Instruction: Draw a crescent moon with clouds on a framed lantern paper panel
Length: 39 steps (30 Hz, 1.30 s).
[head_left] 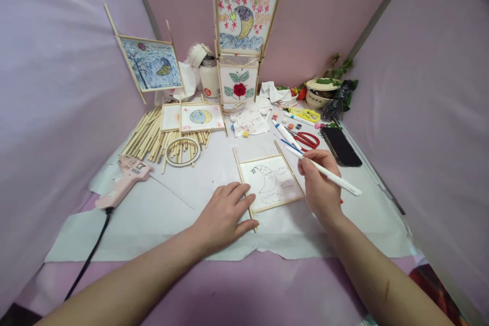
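A drawing in a stick frame [269, 182] lies on the white table sheet. It shows a crescent moon, a small star and clouds in dark outline. My left hand [227, 210] rests on the frame's left stick, fingers stretched over its edge and nothing gripped. Just right of the frame, my right hand [323, 181] is closed round a white marker pen [340, 182]. The pen's tip points up and left, above the sheet, close to a thin blue pen [287, 143]. Past it are a white marker with a blue part [286, 134] and red-handled scissors [307, 140].
Left lie a pink glue gun [126, 181], a tape roll [183, 152], wooden sticks [147, 137] and a framed moon picture [201, 117]. A tall picture lantern [244, 20] stands behind, beside a white bottle [209, 77]. Right are a phone [341, 146] and a bowl [323, 96].
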{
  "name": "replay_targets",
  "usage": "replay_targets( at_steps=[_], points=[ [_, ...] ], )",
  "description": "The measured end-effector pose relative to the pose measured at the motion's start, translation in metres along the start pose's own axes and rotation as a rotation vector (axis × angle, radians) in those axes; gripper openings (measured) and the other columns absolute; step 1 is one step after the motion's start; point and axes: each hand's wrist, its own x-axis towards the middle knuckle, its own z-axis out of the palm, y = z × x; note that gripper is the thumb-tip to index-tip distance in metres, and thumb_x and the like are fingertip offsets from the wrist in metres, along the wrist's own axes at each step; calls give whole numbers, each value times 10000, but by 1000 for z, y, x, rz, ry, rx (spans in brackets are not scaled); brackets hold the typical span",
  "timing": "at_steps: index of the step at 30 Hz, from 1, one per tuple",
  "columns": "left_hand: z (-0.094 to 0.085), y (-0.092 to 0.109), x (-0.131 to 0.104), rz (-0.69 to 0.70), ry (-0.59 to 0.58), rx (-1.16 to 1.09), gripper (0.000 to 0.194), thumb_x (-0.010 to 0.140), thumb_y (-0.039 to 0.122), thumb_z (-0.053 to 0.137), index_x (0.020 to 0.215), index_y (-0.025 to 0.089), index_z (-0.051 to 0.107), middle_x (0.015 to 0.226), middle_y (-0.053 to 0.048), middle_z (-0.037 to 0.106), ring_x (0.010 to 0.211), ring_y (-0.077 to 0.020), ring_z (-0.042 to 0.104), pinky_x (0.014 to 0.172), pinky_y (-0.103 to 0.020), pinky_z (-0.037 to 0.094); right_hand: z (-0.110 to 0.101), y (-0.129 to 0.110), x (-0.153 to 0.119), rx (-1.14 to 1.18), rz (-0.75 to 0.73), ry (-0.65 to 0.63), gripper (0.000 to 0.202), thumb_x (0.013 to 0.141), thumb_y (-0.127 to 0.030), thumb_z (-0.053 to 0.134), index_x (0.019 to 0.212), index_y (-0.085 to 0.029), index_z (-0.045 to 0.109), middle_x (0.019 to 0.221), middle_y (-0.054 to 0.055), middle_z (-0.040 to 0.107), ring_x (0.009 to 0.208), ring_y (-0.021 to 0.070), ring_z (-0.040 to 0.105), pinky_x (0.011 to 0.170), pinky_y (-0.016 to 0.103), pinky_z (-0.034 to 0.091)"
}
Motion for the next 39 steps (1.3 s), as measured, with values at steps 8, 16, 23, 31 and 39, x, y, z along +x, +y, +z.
replay_targets(
  at_steps=[8,16,23,31,39],
  points=[
    [1,-3,0,50,-21,-30,532,866,530,605,1276,198,530,1317,-150,521,1192,-328,466,945,-495,431,39,-18,-20,92,275,-286,102,843,-307,581,822,-208,590,704,-4,625,636,144,562,605,263,461],
    [0,-3,1,34,-48,-32,527,881,556,564,1263,194,528,1309,-147,523,1194,-329,455,951,-492,410,44,-4,-26,-119,114,-319,68,822,-232,557,760,-216,533,632,-39,550,543,121,479,523,252,385],
    [-1,-4,0,22,-58,-26,526,878,554,573,1261,196,529,1311,-138,517,1187,-328,453,941,-487,397,43,-3,-28,-151,100,-325,129,841,-260,563,729,-214,518,620,-34,563,534,118,485,521,253,381],
    [-2,-4,0,10,-110,-13,541,893,570,541,1274,188,510,1342,-138,487,1206,-326,420,952,-486,366,42,1,-29,-165,118,-341,140,863,-263,548,736,-212,518,646,-29,584,561,119,517,534,250,385],
    [-1,-3,0,6,-104,-8,533,895,565,544,1278,197,503,1351,-126,478,1217,-317,408,957,-477,357,43,-1,-30,-162,104,-333,141,852,-260,553,724,-209,523,632,-28,583,546,117,514,528,249,389]
  ],
)
